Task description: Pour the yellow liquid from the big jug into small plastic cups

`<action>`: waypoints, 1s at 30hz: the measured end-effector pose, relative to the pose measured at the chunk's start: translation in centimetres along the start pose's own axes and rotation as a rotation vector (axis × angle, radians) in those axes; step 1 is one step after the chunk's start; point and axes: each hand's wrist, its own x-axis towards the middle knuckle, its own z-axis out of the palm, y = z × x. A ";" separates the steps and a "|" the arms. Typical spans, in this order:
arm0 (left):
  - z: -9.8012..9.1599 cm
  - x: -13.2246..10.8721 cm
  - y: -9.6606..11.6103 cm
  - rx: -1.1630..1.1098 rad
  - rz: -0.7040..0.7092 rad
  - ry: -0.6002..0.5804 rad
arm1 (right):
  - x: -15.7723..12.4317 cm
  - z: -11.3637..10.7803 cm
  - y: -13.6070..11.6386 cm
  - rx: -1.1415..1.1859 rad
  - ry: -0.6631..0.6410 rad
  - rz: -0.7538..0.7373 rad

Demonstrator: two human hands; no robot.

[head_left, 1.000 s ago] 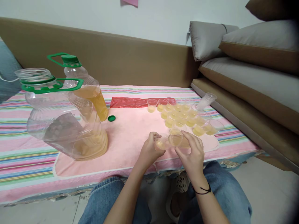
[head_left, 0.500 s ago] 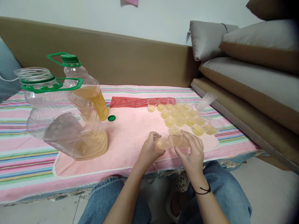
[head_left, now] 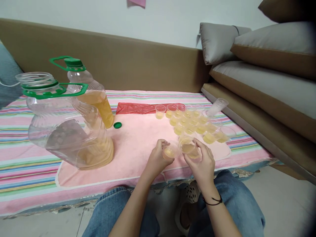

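My left hand [head_left: 160,154] is closed around a clear plastic cup [head_left: 170,152] with a little pale yellow liquid in it. Close beside it, my right hand [head_left: 202,158] grips another clear plastic cup [head_left: 190,149], tilted toward the left one, with yellow liquid inside. Whether the two rims touch I cannot tell. Just beyond my hands, several clear cups [head_left: 189,121] of yellow liquid stand grouped on the pink cloth [head_left: 138,144]. A stack of clear cups [head_left: 218,107] lies tilted at the group's right back.
On the left stand an uncapped large bottle [head_left: 69,131] and, behind it, a capped bottle [head_left: 96,102], both holding yellow liquid. A green cap [head_left: 118,125] lies near them. A red plastic bag [head_left: 138,108] is spread at the back. Cushions [head_left: 269,72] are piled on the right.
My right hand has tipped its cup back toward upright, so the liquid sits lower in it. My left hand and its cup have barely moved.
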 end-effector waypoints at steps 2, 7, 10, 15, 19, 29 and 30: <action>-0.1 0.0 0.1 0.002 -0.003 -0.001 | 0.0 0.0 0.0 0.082 -0.017 0.113; -0.2 -0.1 0.5 0.009 -0.021 -0.003 | -0.2 0.1 0.4 0.452 -0.044 0.440; -0.3 0.0 0.6 0.002 -0.020 -0.002 | -0.1 0.0 0.8 0.639 -0.039 0.606; -0.5 0.2 0.4 -0.022 -0.013 0.015 | 0.2 -0.4 1.7 0.763 0.016 0.691; -0.6 0.5 -0.1 -0.134 -0.029 0.047 | 0.1 -0.7 2.8 0.769 0.026 0.661; -1.4 0.6 0.7 -0.254 0.000 0.081 | 0.1 -1.0 2.8 0.739 0.042 0.634; -1.3 0.6 0.6 -0.232 0.010 0.077 | 0.1 -1.0 2.7 0.737 0.042 0.633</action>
